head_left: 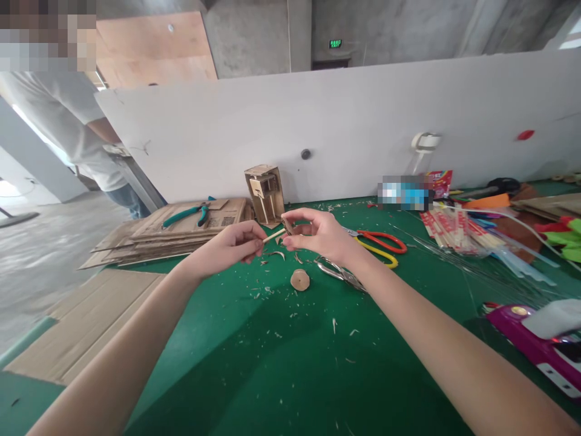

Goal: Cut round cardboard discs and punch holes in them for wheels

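Observation:
Between the fingers of my left hand (238,247) is a thin wooden stick (274,235), pointing right. My right hand (318,233) pinches a small cardboard disc (287,225) by its edge, and the stick's far end meets the disc. Whether the stick passes into it I cannot tell. Below the hands a round cardboard piece (300,280) lies on the green tabletop (272,363). Just behind them stands a cardboard box model (264,194) with small sticks inside. Pliers (340,275) and scissors (381,242) with red and yellow handles lie by my right wrist.
Stacked cardboard sheets (181,233) carry teal-handled cutters (186,215) at the left. A purple device (535,345), thin wires and packaged sticks (454,230) lie right. A white partition (354,139) rises behind the table. Another person (68,115) stands at far left.

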A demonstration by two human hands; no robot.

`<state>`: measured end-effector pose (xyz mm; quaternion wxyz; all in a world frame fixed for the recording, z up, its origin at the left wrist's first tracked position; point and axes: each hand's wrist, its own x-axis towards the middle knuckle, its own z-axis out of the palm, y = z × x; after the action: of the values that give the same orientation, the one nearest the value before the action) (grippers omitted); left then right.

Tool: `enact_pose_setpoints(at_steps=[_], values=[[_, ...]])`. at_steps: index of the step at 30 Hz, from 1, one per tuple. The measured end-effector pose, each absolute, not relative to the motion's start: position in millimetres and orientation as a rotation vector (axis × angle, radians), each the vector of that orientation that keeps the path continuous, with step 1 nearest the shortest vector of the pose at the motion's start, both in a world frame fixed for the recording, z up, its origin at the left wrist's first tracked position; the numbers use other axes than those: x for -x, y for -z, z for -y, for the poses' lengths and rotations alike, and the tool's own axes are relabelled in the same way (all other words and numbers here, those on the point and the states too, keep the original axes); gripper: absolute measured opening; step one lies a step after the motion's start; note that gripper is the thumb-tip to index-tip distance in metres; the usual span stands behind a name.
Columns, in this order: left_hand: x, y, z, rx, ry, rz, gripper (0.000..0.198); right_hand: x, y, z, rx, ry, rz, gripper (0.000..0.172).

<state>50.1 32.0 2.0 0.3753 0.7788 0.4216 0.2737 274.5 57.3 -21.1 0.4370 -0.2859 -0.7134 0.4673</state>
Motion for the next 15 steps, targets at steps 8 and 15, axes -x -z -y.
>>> enact_pose_setpoints(at_steps=[8, 15], values=[[-64.5, -5.7, -24.4, -2.045, -0.804, -1.017, 0.038, -273.2, 0.6, -40.6, 0.671, -0.894, 1.929, 0.045], [-87.7, -1.9, -10.2, -1.935, -0.996, -0.977, 0.060, -274.7, -28.0, -16.0, 0.605, -0.733, 2.083, 0.034]])
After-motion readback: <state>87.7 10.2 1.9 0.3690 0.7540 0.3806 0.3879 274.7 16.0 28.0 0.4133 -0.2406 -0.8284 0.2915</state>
